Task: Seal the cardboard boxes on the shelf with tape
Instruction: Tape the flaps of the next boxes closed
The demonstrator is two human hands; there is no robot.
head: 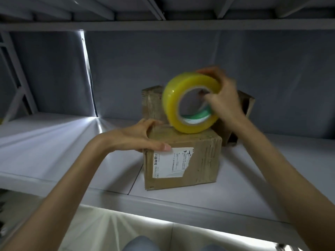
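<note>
Near the centre of the frame a cardboard box (183,160) sat on the grey metal shelf (54,151), close to the shelf's front edge. A white shipping label (170,163), torn along its right side, covered the left part of the box's front face; its print was too small to read. The right part of that face looked scuffed and wrinkled.

The left hand (139,136) came in from the lower left and held the box's upper left corner, the thumb lying flat along the top of the front face just above the label and the fingers curled over the top edge at the rear left.

The right hand (223,98), reaching in from the lower right, gripped a roll of clear yellowish packing tape (190,104). Its fingers were hooked through the roll's core and the thumb curved over the outer rim at the top. The roll stood on edge, tilted, with its lowest part touching or just above the top of the box at the rear. The hand was somewhat blurred.

Behind the roll, in the middle of the frame, stood a second cardboard box (151,104), largely hidden by the tape, and a third box (244,105) showed behind the right wrist. A grey back panel (181,60) closed the shelf behind them, and a bright gap of light (88,75) ran down it at the upper left. The underside of a higher shelf (163,11) crossed the top of the frame.
</note>
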